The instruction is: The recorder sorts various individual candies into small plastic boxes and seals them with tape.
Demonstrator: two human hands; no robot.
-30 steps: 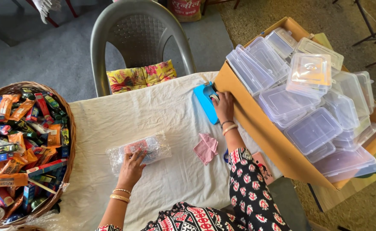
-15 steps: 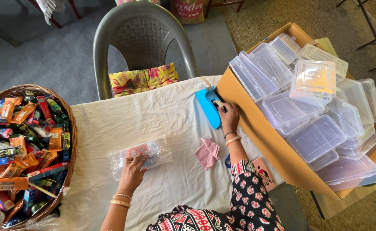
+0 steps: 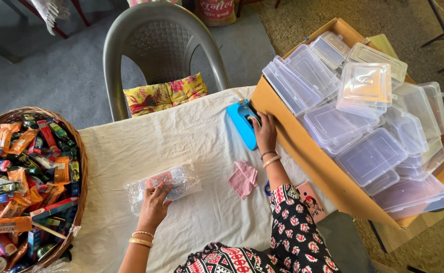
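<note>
My left hand (image 3: 154, 205) rests flat on a clear plastic packet (image 3: 177, 182) with pink and blue items inside, lying on the white cloth-covered table (image 3: 146, 146). My right hand (image 3: 265, 132) reaches to the far right of the table and grips a blue tape dispenser (image 3: 242, 123) that lies against the side of a cardboard box (image 3: 302, 151). A small pink folded cloth (image 3: 243, 178) lies between my two arms.
The cardboard box holds several clear plastic lidded containers (image 3: 368, 101). A wicker basket (image 3: 78, 151) full of colourful wrapped packets stands at the left. A grey plastic chair (image 3: 161, 45) with a floral cushion (image 3: 165, 93) stands behind the table. A pink card (image 3: 310, 202) lies near my right elbow.
My right hand has stayed on the blue tape dispenser and shifted slightly. My left hand stays on the clear packet. The view has moved a little.
</note>
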